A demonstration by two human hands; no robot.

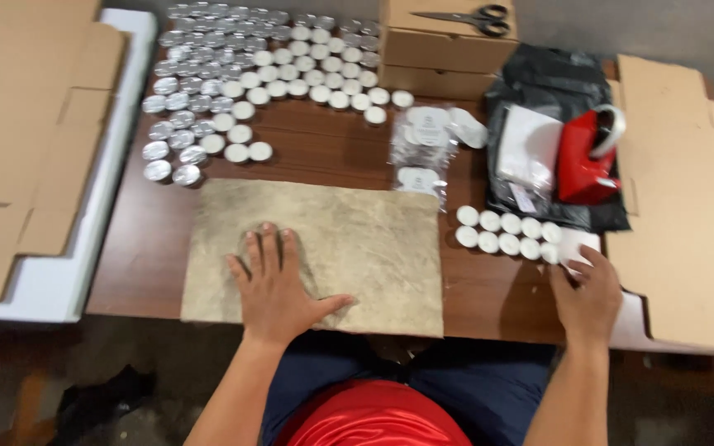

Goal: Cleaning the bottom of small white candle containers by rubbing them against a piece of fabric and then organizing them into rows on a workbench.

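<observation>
Left hand (278, 285) is laid flat, fingers spread, on tan mat (324, 256); right hand (588, 293), fingers loosely extended, is touching white tealights (507, 232).

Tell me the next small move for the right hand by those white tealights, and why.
Probably close the right hand on the nearest white tealights and slide them toward the mat. Its fingertips already rest at the end of the double row, while the left hand lies flat on the mat.

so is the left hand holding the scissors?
No, the left hand lies flat on the stone-look mat; the scissors rest on a cardboard box.
</observation>
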